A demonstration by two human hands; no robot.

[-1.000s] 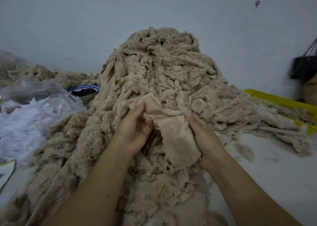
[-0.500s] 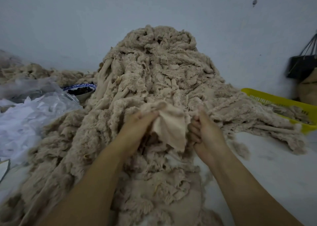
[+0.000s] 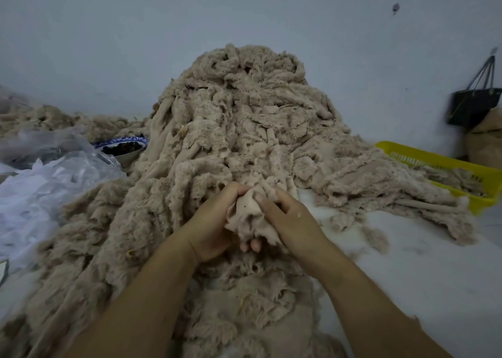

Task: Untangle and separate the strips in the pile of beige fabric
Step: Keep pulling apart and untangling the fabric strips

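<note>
Beige fabric pile is lying heaped at the far edge of the white surface, spilling to its near edge. Left hand and right hand are both gripping one bunched strip between them, just above the pile's front slope. Yellow basket is sitting at the right edge.

Dim room, bare pale-blue wall

A heaped pile of beige fabric strips stands against the pale wall, a bunched beige strip held before it between left hand and right hand; a blue-rimmed bowl and clear plastic sheeting lie left, a yellow plastic basket right, a black handbag behind it
</note>
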